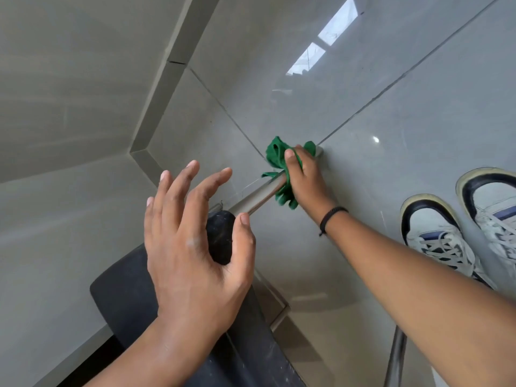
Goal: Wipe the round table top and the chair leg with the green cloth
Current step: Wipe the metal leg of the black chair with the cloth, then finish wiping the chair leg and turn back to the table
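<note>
A metal chair leg (258,194) slants from the black chair down to the tiled floor. My right hand (305,174) grips a crumpled green cloth (275,155) wrapped around the leg's lower end, close to the floor. My left hand (192,233) hovers with fingers spread above the black chair arm (220,236), thumb near its rounded tip, holding nothing. The round table top is out of view.
The black chair seat (125,297) fills the lower left. Two white and black sneakers (438,236) stand on the grey floor at the right. A second metal leg (396,356) shows at the bottom right. A grey wall with skirting (164,88) runs along the left.
</note>
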